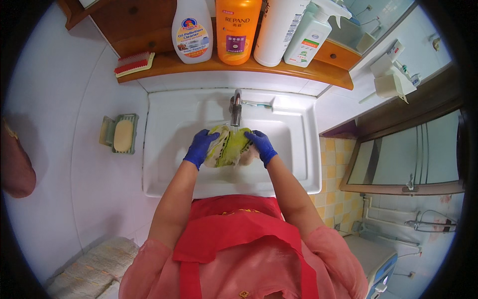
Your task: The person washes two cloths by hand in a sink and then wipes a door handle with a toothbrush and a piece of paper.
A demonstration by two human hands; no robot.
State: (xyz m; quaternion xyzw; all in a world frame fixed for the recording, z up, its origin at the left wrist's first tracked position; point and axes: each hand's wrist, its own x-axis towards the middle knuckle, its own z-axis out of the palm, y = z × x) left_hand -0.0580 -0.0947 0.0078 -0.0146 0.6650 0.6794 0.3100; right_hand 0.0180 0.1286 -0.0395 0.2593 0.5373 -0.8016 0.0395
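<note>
A wet, patterned green and white cloth [233, 147] is spread between my hands over the basin of a white ceramic sink [164, 149]. My left hand [200, 146], in a blue glove, grips the cloth's left side. Also gloved in blue, my right hand [262, 144] pinches its right side. Directly above the cloth stands a chrome faucet [236, 108], and water runs from it onto the fabric. The folds hide some of my fingertips.
Several bottles, among them an orange bottle [238, 35], line a wooden shelf [179, 68] with a red-bristled brush [134, 64]. A toothbrush [257, 104] lies behind the faucet. At left, soap [123, 135] rests in a wall-mounted dish [135, 119]. A framed glass door [403, 153] is at right.
</note>
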